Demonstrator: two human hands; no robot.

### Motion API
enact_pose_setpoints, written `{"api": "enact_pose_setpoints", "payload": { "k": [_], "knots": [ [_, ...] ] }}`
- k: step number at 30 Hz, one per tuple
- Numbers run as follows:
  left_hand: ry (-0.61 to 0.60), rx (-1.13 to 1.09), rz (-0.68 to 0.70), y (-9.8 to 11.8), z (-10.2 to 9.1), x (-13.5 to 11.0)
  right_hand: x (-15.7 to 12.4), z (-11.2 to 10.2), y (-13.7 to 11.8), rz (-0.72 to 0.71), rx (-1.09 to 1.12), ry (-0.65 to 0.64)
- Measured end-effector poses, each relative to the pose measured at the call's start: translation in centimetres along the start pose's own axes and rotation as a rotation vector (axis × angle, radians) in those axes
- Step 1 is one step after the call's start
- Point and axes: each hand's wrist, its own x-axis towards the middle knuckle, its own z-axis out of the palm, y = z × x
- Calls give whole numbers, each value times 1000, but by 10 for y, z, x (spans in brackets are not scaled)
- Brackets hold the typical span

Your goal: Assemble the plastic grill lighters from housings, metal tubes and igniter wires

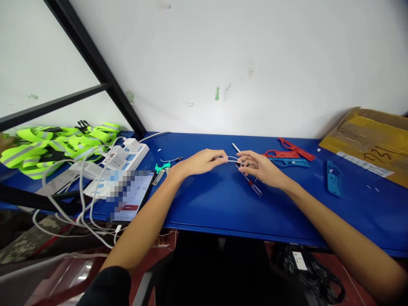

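My left hand (208,161) is closed, its thumb and fingertips pinching one end of a thin white wire (234,160). The wire arcs across to my right hand (260,168), whose curled fingers grip its other end beside a small dark part, too small to name. Under the right hand is a screwdriver with a clear and red handle (255,188); whether the fingers touch it I cannot tell. A short white stick (236,147) pokes out behind the right fingers. Red plastic shells (296,148) and a blue plastic shell (291,162) lie just right of that hand.
Another blue shell (334,178) lies farther right, before a taped cardboard box (369,140). Left of my forearm are a green plastic piece (163,167), a phone (135,195), a power strip (135,157) with tangled white cables, and yellow reflective straps (63,144). A black frame post (95,63) rises there.
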Motion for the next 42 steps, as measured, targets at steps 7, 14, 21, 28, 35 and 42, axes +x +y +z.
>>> {"api": "enact_pose_setpoints", "payload": {
  "k": [7, 14, 21, 28, 35, 42],
  "knots": [
    [-30, 44, -33, -6, 1, -6, -2, 16, 4, -63, -107, 27],
    [-93, 15, -92, -5, -4, -7, -5, 12, 1, -128, -385, -39],
    [-192, 44, -83, -18, -2, -11, -10, 14, -2, -221, -641, -147],
    [205, 265, -254, -44, -45, -28, -3, -39, -1, -131, -947, 182],
    [229, 304, -640, -82, -79, -68, -1, -60, 19, 112, -968, -44],
    [93, 281, -727, -92, -81, -76, 6, -56, 31, 127, -1053, 29]
  ]
}}
